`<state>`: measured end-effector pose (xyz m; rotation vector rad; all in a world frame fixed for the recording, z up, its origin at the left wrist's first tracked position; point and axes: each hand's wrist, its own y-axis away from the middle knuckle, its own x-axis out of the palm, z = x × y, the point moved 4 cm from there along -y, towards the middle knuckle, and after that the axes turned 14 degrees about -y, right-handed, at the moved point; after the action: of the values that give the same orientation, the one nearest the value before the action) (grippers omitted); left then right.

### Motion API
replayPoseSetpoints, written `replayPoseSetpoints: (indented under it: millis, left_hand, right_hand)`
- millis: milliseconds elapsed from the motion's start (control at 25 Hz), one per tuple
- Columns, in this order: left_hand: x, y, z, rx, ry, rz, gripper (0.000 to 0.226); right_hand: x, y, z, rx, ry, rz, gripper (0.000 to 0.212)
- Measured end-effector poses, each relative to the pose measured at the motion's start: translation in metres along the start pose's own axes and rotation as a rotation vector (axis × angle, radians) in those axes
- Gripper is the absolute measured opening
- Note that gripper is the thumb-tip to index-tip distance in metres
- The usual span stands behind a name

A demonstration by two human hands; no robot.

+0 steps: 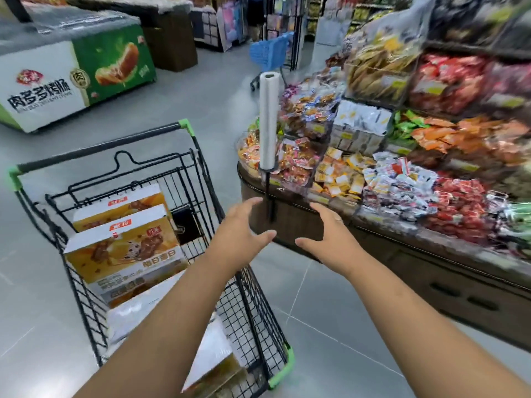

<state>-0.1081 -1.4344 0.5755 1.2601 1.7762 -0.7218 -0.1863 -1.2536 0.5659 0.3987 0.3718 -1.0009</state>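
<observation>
Forearms stretch toward the snack counter. Left of the counter stands a shopping cart with boxes. At the counter's near end a roll of plastic bags stands upright on a pole. Below it, left hand and right hand hover spread, holding nothing. The film is probably light, limp and slippery, so steady the roll and pinch a bag's edge.

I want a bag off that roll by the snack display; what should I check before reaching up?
1. Left hand free, holding nothing: ok.
2. Right hand free, holding nothing: ok.
3. Bag roll upright on its black stand: ok.
4. Hands on the roll: not ok; both are below it, either side of the stand.
5. Loose bag end showing: cannot tell.
6. Cart out of the way, left of the stand: ok.
</observation>
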Motion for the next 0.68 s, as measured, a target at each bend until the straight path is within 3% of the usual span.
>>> replayPoseSetpoints:
  millis: [440, 680]
  left_hand:
    - [0.174, 0.109, -0.341, 0.479, 0.019, 0.279, 0.074]
    - [0.252, 0.178, -0.5, 0.765, 0.001, 0.454, 0.075]
  right_hand:
    - [-0.278, 0.267, -0.17, 0.213, -0.096, -0.473, 0.083]
    - [-0.378, 0.41, -0.244, 0.341, -0.163, -0.785, 0.083]
